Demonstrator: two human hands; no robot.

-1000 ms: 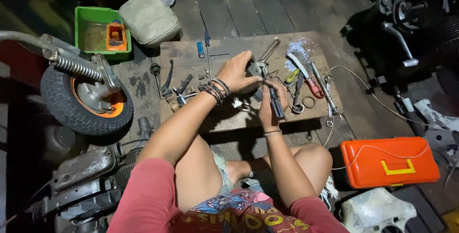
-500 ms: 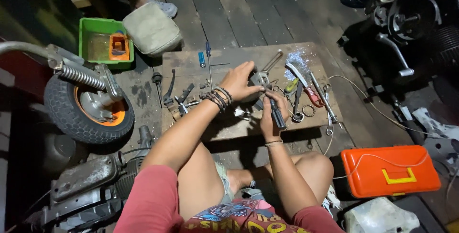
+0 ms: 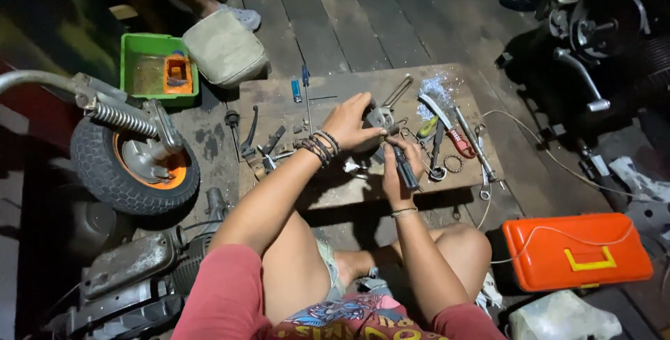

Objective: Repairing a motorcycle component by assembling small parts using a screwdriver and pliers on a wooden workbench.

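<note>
Left hand (image 3: 351, 122) still grips metal part (image 3: 380, 118); right hand (image 3: 395, 165) keeps clutching screwdriver (image 3: 405, 169).

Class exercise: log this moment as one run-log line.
left hand: steadies metal part | right hand: grips dark-handled tool | surface: wooden board | nearby: orange case, wheel

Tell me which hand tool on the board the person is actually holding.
The dark-handled screwdriver, gripped in the right hand; the other tools, like the blue-handled screwdriver, lie loose on the board.
</note>
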